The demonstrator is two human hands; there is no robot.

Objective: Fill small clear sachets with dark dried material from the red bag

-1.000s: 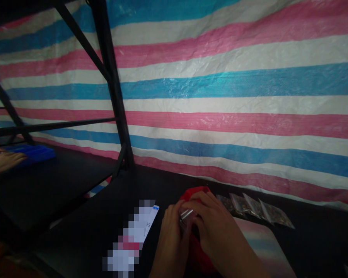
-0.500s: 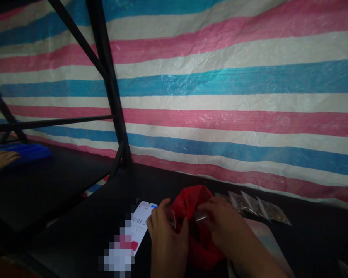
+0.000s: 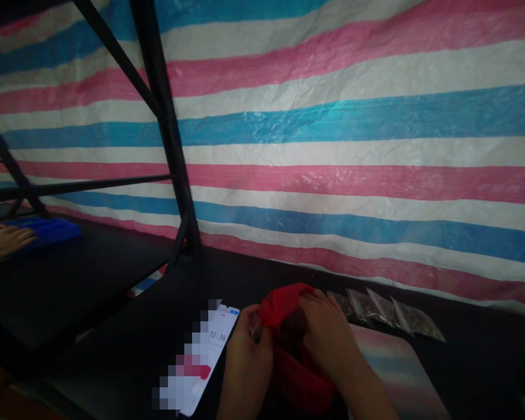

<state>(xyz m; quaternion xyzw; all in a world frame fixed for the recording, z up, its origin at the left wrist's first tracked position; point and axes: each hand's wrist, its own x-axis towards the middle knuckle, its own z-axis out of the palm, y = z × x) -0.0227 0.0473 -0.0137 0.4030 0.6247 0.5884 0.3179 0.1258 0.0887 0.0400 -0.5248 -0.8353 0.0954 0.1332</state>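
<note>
Both hands grip a red bag (image 3: 295, 350) on the bench (image 3: 114, 350): left hand (image 3: 247, 364) pinching its rim, right hand (image 3: 328, 338) closed at its mouth. Right of the bag lie small packets (image 3: 385, 315); one probably needs feeding in next.

We see a red bag (image 3: 289, 361) of thin, crinkled plastic with a slight sheen. The tarp (image 3: 332, 146) behind is woven plastic, glossy and creased. The packets (image 3: 389, 318) are clear, shiny film. The phone (image 3: 210, 356) has a smooth glass face. The table (image 3: 114, 350) looks matt black, the frame (image 3: 166, 128) dark painted metal.
</note>
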